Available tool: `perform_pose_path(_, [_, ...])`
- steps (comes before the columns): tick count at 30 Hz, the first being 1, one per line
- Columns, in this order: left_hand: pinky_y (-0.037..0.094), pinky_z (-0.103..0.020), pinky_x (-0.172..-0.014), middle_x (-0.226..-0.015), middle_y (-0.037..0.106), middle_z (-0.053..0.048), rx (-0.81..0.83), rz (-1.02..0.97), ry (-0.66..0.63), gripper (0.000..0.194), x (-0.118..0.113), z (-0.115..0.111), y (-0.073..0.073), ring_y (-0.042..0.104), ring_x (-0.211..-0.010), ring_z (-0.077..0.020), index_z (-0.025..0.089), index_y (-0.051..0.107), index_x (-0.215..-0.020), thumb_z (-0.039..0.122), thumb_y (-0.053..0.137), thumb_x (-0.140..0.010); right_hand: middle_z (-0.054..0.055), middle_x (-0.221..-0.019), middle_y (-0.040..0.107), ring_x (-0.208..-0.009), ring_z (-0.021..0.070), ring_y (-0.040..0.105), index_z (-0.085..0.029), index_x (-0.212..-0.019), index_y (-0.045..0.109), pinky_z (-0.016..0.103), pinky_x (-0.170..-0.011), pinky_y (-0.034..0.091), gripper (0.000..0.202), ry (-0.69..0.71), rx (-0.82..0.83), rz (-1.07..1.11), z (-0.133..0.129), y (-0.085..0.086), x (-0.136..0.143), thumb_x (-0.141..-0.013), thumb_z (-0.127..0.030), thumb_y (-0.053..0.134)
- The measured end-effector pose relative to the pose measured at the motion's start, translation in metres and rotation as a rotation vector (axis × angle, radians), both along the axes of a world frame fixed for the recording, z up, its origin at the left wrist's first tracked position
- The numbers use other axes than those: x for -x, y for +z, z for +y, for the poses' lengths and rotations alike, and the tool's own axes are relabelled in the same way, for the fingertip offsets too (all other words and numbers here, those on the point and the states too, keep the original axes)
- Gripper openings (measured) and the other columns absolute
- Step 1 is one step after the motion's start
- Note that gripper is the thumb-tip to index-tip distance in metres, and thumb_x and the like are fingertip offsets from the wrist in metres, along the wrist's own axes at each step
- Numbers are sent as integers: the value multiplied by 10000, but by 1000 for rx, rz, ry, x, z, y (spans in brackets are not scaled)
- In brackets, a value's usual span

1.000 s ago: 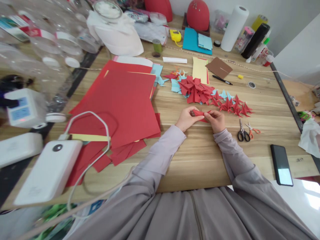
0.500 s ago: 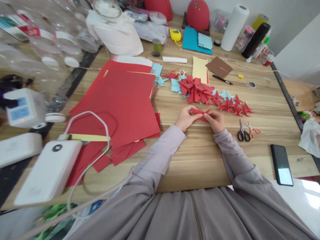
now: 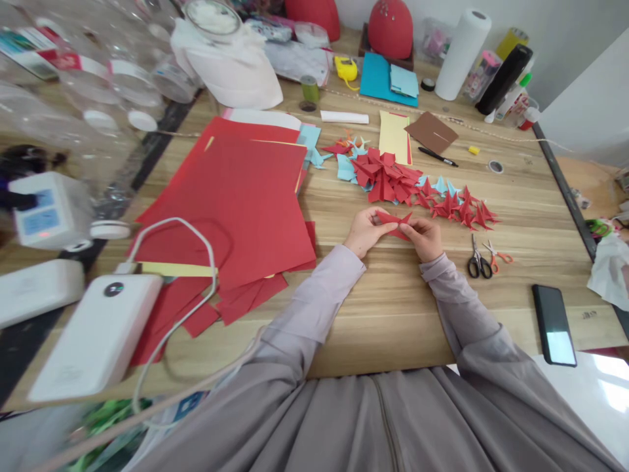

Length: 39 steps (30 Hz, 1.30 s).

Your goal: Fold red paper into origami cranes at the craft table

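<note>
Between both hands, above the wooden table (image 3: 388,288), is a small folded red paper (image 3: 396,223) with pointed ends. My left hand (image 3: 366,232) pinches its left side. On its right side, the thumb and fingers of my right hand (image 3: 423,237) are closed. Just beyond the hands lies a pile of folded red paper pieces (image 3: 386,176), with red paper cranes (image 3: 455,207) and some light blue ones to its right. Large red sheets (image 3: 255,203) are stacked to the left of my left hand.
Black scissors (image 3: 478,259) and orange scissors (image 3: 497,255) lie right of my right hand, a phone (image 3: 554,324) farther right. A white power bank (image 3: 95,334) with a looped cable sits at the left front. Plastic bottles stand at the back left.
</note>
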<state>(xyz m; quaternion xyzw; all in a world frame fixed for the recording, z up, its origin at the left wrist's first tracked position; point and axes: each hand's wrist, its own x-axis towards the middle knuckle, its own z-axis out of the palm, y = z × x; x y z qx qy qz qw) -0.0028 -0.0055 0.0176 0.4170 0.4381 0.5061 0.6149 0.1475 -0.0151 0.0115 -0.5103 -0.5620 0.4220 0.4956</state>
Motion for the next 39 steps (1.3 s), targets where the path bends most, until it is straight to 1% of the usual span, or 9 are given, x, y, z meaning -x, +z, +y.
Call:
perform_pose_path(5, [412, -238, -584, -615, 577, 37, -21, 16, -2, 318, 0, 1, 0, 512, -584, -92, 153, 566, -700, 274, 785, -503, -8, -600, 622, -560, 107, 518, -174, -637, 653, 261, -577, 447, 314, -4, 26, 9, 0, -1, 0, -637, -480, 721])
perform_pose_path(10, [433, -247, -603, -611, 580, 43, -19, 17, -2, 319, 0, 1, -1, 521, -585, -93, 156, 569, -708, 274, 784, -503, -9, -594, 607, -544, 99, 495, -168, -643, 644, 252, -553, 422, 329, -10, 46, -5, 1, -3, -1, -641, -490, 714])
perform_pose_path(17, [469, -280, -666, -648, 603, 33, -13, 4, -4, 377, 1, 2, -2, 555, -622, -109, 152, 584, -750, 262, 806, -467, -11, -608, 603, -564, 98, 495, -169, -652, 646, 254, -583, 418, 298, 37, 44, 42, 1, -5, -2, -663, -460, 712])
perform_pose_path(21, [467, -273, -651, -637, 601, 33, -15, 12, -3, 383, 1, 2, -2, 549, -608, -105, 151, 594, -751, 262, 815, -459, -14, -609, 601, -559, 96, 490, -172, -665, 651, 253, -583, 411, 282, 61, 49, 65, 1, -5, -2, -671, -447, 711])
perform_pose_path(26, [458, -259, -635, -628, 601, 33, -9, -7, -13, 381, 2, 1, 0, 541, -591, -97, 148, 597, -744, 244, 820, -450, -13, -609, 605, -564, 104, 497, -176, -661, 643, 264, -596, 426, 320, 55, 55, 45, 1, -3, -2, -654, -488, 710])
perform_pose_path(32, [468, -266, -658, -677, 629, 17, -26, -12, -28, 363, 1, 1, 1, 566, -630, -109, 149, 595, -757, 243, 802, -474, -15, -602, 595, -564, 106, 494, -179, -654, 625, 265, -586, 429, 358, 61, 54, 33, 2, -2, -2, -646, -529, 700])
perform_pose_path(35, [463, -257, -644, -694, 634, 13, -20, -36, -24, 312, 1, 1, 0, 567, -635, -108, 152, 599, -757, 274, 769, -525, -15, -603, 590, -566, 107, 496, -181, -653, 614, 262, -577, 429, 376, 45, 59, 37, 2, -3, -2, -638, -547, 696])
perform_pose_path(37, [452, -246, -617, -670, 620, 18, 8, -60, -15, 265, 1, 1, 1, 555, -613, -102, 153, 602, -747, 300, 736, -572, -13, -613, 596, -577, 110, 505, -181, -661, 615, 263, -583, 434, 384, 38, 63, 34, 2, -3, -2, -633, -556, 695])
perform_pose_path(39, [449, -243, -614, -657, 612, 22, 11, -64, -9, 250, 1, 0, 2, 547, -600, -96, 152, 605, -741, 304, 728, -586, -12, -622, 601, -584, 110, 511, -181, -668, 618, 265, -593, 439, 382, 37, 65, 34, 2, -4, -2, -633, -553, 697])
